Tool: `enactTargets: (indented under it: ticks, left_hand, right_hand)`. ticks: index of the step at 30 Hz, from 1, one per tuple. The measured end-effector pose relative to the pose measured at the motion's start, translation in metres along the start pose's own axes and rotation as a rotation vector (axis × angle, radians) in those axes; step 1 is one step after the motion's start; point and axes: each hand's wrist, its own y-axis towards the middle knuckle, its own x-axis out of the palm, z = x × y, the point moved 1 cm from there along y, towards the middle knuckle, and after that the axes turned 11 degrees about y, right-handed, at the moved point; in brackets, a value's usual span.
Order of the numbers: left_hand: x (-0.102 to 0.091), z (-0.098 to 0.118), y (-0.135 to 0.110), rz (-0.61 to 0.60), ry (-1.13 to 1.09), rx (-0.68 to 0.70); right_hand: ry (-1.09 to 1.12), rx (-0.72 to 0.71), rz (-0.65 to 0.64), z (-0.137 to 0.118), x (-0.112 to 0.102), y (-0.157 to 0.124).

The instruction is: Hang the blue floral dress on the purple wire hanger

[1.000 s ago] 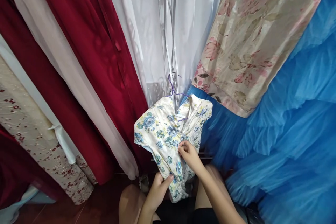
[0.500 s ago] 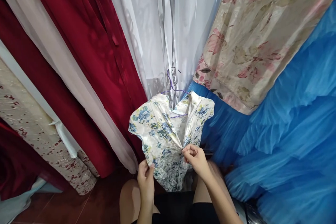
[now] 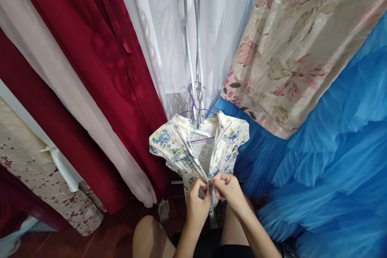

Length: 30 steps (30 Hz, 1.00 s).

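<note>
A cream dress with blue and yellow flowers (image 3: 167, 139) hangs on a thin purple wire hanger (image 3: 193, 107), its front parted in a deep V. At the bottom of that V, my left hand (image 3: 198, 201) pinches the fabric on the left side of the opening. Close beside it, almost touching, my right hand (image 3: 228, 189) is closed at the right edge of the opening. Whatever small fastening lies between my fingertips is hidden. Below my hands, the lower part of the dress gathers into a narrow bundle.
Behind the hanger hangs white fabric with long ribbons (image 3: 193, 28). Dark red drapes (image 3: 99, 68) and a pale pink panel (image 3: 90, 117) hang at left. On the right are a floral skirt (image 3: 290, 60) and blue tulle (image 3: 332, 169). A shoe (image 3: 163, 211) stands on the tiled floor (image 3: 115, 229).
My left hand has moved from the dress's lower left side inward and up to the opening beside my right hand. The dress's left side is drawn in.
</note>
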Motion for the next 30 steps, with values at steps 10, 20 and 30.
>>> enactTargets:
  ticks: [10, 20, 30]
  left_hand:
    - [-0.012, -0.007, 0.009, -0.034, 0.066, 0.059]
    - [0.005, -0.016, 0.002, -0.130, 0.111, 0.093]
    - [0.012, -0.020, -0.010, -0.161, 0.098, 0.091]
  right_hand:
    - [0.529, 0.211, -0.159, -0.089, 0.057, 0.058]
    - [0.736, 0.335, -0.039, -0.113, 0.059, 0.045]
    - [-0.110, -0.092, -0.157, -0.149, 0.042, 0.052]
